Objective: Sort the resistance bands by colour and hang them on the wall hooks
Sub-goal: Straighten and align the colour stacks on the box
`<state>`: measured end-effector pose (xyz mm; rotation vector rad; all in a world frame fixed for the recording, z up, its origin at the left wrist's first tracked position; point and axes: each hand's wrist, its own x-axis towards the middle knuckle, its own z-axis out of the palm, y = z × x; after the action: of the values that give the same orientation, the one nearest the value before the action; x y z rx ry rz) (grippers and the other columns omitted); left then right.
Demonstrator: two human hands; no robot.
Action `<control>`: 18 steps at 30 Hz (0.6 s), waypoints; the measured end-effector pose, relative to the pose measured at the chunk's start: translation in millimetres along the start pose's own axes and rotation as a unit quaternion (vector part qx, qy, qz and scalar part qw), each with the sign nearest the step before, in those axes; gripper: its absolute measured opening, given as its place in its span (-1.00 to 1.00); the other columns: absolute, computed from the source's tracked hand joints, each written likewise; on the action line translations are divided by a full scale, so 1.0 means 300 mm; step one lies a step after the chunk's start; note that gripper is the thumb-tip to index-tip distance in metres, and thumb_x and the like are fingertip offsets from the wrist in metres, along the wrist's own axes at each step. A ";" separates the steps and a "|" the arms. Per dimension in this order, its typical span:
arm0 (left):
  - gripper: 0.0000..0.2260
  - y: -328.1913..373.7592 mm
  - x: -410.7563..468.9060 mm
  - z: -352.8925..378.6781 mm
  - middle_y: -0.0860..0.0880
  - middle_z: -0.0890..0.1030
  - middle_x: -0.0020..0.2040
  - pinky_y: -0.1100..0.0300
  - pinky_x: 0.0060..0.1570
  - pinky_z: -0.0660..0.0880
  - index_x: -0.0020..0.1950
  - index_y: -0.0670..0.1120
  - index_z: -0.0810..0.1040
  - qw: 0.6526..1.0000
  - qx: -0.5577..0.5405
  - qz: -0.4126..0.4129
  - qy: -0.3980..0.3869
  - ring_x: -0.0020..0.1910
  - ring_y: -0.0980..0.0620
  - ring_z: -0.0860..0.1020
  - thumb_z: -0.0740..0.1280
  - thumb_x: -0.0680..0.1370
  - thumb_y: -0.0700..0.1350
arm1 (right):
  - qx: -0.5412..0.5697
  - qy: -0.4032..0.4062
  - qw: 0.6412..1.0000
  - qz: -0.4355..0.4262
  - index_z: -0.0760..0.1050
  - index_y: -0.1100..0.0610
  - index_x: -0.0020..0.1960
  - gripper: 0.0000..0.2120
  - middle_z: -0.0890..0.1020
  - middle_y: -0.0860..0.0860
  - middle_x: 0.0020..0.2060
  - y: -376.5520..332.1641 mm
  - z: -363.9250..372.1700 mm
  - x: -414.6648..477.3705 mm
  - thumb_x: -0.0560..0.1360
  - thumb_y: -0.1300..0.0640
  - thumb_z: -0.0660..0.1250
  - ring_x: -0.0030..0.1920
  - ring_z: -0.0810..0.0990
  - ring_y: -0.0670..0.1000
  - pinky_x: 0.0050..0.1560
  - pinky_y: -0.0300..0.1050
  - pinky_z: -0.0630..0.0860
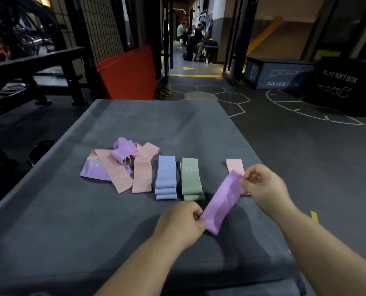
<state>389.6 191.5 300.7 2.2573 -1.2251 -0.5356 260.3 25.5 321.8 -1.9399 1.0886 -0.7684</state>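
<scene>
From the head view, both hands are closed on a single purple band (pixel 222 201), held slanted just above the grey bench (pixel 71 221). The left hand (pixel 181 223) pinches the near end of it between curled fingers and thumb. The right hand (pixel 263 186) pinches the far end the same way, so the band lies flat and taut between them.

A pink band (pixel 234 165) lies on the bench just beyond the right hand, partly hidden by it. Beyond the left hand sit the green bands (pixel 191 178) and, beside them, the blue bands (pixel 166 178), each in a neat stack. Further out to the left is a loose heap of pink and purple bands (pixel 122 165).
</scene>
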 end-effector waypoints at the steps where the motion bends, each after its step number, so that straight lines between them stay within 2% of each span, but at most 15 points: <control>1: -0.93 0.015 0.007 0.014 0.11 0.62 -0.13 0.15 -0.12 0.54 -0.08 0.08 0.56 1.000 -0.016 0.001 0.000 -0.13 0.06 0.58 0.31 0.48 -0.01 | 0.005 0.002 1.000 0.002 0.47 0.07 -0.23 -0.84 0.62 0.02 -0.32 -0.004 -0.002 0.022 0.42 0.29 0.36 -0.35 0.62 -0.06 -0.22 -0.16 0.52; 3: -0.97 0.045 0.023 0.043 0.10 0.64 -0.16 0.17 -0.14 0.54 -0.13 0.09 0.55 0.999 -0.041 0.006 0.006 -0.16 0.09 0.59 0.32 0.49 0.00 | -0.006 0.006 1.000 -0.003 0.48 0.05 -0.22 -0.83 0.63 0.02 -0.29 -0.013 0.000 0.078 0.41 0.30 0.35 -0.31 0.63 -0.08 -0.18 -0.17 0.51; 5: -0.94 0.066 0.045 0.070 0.09 0.63 -0.19 0.18 -0.15 0.52 -0.17 0.09 0.50 0.998 -0.053 0.007 0.019 -0.17 0.08 0.58 0.32 0.50 0.02 | -0.042 0.001 0.999 -0.017 0.48 0.01 -0.24 -0.82 0.64 0.01 -0.27 -0.021 0.007 0.143 0.41 0.28 0.36 -0.21 0.64 0.03 -0.08 -0.09 0.52; 7: -0.92 0.080 0.075 0.096 0.06 0.62 -0.21 0.17 -0.16 0.50 -0.15 0.07 0.46 0.997 -0.068 0.000 0.032 -0.19 0.05 0.56 0.33 0.50 0.02 | -0.083 -0.014 0.996 -0.035 0.46 -0.02 -0.27 -0.79 0.62 -0.06 -0.30 -0.024 0.021 0.208 0.42 0.26 0.37 -0.20 0.60 0.04 -0.12 -0.13 0.49; 10: -0.87 0.100 0.120 0.124 0.03 0.60 -0.18 0.12 -0.17 0.49 -0.07 0.06 0.36 0.995 -0.078 -0.014 0.065 -0.18 0.00 0.56 0.31 0.51 0.00 | -0.141 -0.043 0.988 -0.051 0.46 -0.06 -0.30 -0.76 0.57 -0.15 -0.32 -0.029 0.053 0.293 0.42 0.24 0.36 -0.23 0.53 -0.05 -0.18 -0.19 0.42; 15: -0.91 0.138 0.176 0.133 -0.04 0.58 -0.12 0.06 -0.25 0.40 -0.03 0.01 0.25 0.996 -0.009 0.012 0.088 -0.11 -0.13 0.53 0.18 0.57 -0.07 | -0.204 -0.096 0.973 -0.057 0.49 -0.10 -0.33 -0.75 0.60 -0.16 -0.28 -0.032 0.100 0.389 0.41 0.22 0.28 -0.17 0.58 -0.06 -0.10 -0.18 0.50; 18: -0.94 0.155 0.203 0.122 -0.07 0.57 -0.07 0.09 -0.27 0.29 0.02 0.02 0.32 0.996 0.044 0.014 0.075 -0.05 -0.17 0.52 0.15 0.57 -0.12 | -0.213 -0.110 0.969 -0.054 0.50 -0.10 -0.34 -0.72 0.62 -0.15 -0.26 -0.030 0.128 0.429 0.41 0.25 0.24 -0.15 0.59 -0.06 -0.09 -0.16 0.53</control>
<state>370.2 109.2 294.0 2.3029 -1.2243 -0.2995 352.5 -72.3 326.2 -2.3954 1.0802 -0.3785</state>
